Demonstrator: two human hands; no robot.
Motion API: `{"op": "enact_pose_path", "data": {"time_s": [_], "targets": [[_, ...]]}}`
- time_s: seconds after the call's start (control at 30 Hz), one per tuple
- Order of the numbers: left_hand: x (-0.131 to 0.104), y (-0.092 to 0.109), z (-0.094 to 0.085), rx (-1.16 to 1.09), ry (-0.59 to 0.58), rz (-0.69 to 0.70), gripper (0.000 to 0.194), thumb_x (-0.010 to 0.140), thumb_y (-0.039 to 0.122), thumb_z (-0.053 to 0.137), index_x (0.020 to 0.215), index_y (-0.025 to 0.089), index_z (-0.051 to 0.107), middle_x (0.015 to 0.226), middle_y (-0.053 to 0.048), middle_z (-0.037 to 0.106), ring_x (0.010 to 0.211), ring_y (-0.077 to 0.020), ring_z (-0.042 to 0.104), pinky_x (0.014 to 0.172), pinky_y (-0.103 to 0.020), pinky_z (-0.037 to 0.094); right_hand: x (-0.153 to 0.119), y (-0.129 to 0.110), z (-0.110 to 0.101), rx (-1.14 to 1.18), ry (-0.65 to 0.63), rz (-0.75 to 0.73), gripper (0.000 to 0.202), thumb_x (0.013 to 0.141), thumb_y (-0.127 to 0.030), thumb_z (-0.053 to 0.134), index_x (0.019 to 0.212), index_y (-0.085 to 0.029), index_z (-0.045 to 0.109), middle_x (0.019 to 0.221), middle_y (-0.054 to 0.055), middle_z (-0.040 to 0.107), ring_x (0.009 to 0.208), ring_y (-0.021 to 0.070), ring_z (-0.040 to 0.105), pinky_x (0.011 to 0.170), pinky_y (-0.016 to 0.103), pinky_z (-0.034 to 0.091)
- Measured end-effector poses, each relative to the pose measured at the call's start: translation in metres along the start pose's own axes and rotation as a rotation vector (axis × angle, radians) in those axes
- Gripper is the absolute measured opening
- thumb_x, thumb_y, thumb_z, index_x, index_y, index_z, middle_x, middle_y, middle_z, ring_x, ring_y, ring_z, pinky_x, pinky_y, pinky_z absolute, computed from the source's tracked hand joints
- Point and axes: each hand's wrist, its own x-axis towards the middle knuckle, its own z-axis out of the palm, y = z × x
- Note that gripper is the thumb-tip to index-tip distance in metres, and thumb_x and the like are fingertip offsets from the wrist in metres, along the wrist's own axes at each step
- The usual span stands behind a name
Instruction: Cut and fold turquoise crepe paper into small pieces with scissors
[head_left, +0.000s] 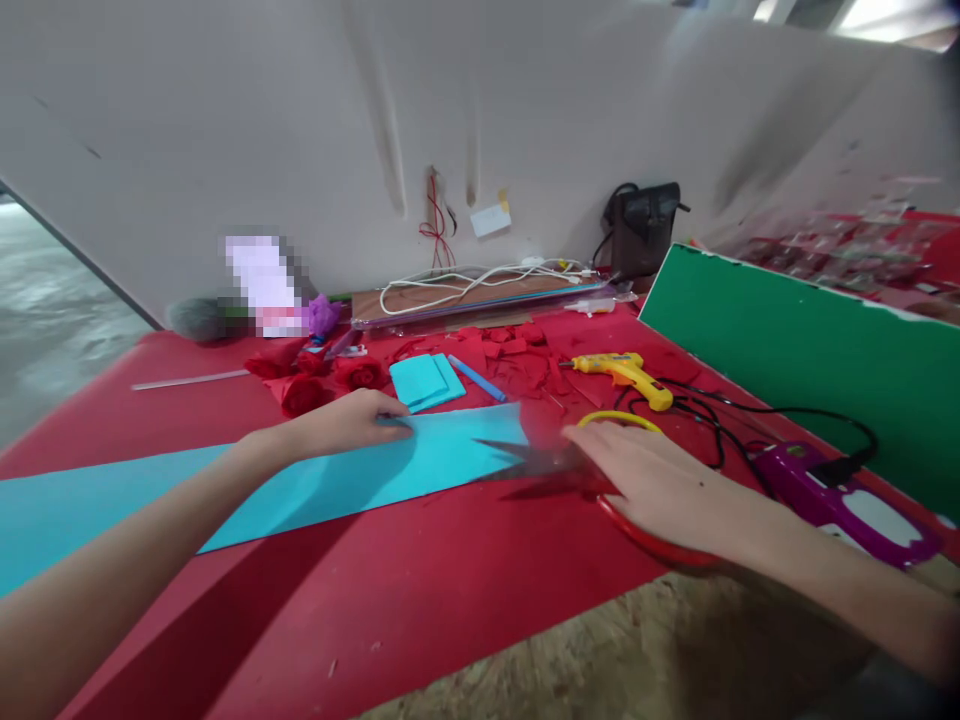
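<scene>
A long light-blue paper strip (390, 468) runs from the left edge across the red-covered table. My left hand (358, 422) grips its far edge, fingertips curled onto it. Scissors (547, 460) with red and yellow handles are in my right hand (637, 475), my fingers wrapped round the handles. Their blades are spread at the strip's right end, and the motion smears them somewhat. Just beyond the strip lie light-blue paper squares (427, 382) and a blue pen (478, 379).
Red paper flowers (300, 392) and red scraps (502, 345) lie at the back. A yellow glue gun (626, 373), black cables and a purple power strip (844, 500) are on the right, before a green board (810, 360). A black bag (645, 228) leans on the wall.
</scene>
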Motion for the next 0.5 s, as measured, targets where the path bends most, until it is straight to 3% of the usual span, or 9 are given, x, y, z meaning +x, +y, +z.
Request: {"op": "enact_pose_path", "data": {"time_s": [0.1,0.23,0.5], "targets": [[0.001,0.0,0.005,0.122,-0.066,0.003,0.025,0.067,0.038,0.059,0.077,0.017,0.068,0.074,-0.001,0.066,0.067,-0.016,0.056,0.061,-0.02,0.038,0.002,-0.013,0.005,-0.053,-0.022,-0.045,0.041,0.071,-0.018,0.046,0.112,-0.01,0.05,0.108,0.018,0.058,0.099,0.0316,0.055,0.078,0.045,0.044],[0.004,0.009,0.015,0.212,-0.045,0.056,0.029,0.073,0.04,0.052,0.082,0.016,0.066,0.079,-0.003,0.065,0.07,-0.0167,0.056,0.062,-0.021,0.038,0.004,-0.014,0.004,-0.074,0.014,-0.047,0.042,0.072,-0.019,0.046,0.114,-0.011,0.049,0.11,0.017,0.057,0.098,0.0307,0.055,0.077,0.043,0.046],[0.031,0.02,0.045,0.167,0.038,0.209,0.028,0.077,0.036,0.048,0.089,0.017,0.064,0.09,-0.004,0.065,0.082,-0.0185,0.057,0.074,-0.025,0.039,-0.001,0.036,-0.011,-0.162,0.055,0.043,0.049,0.069,-0.018,0.048,0.117,-0.013,0.046,0.115,0.015,0.055,0.103,0.0299,0.053,0.082,0.044,0.044]]}}
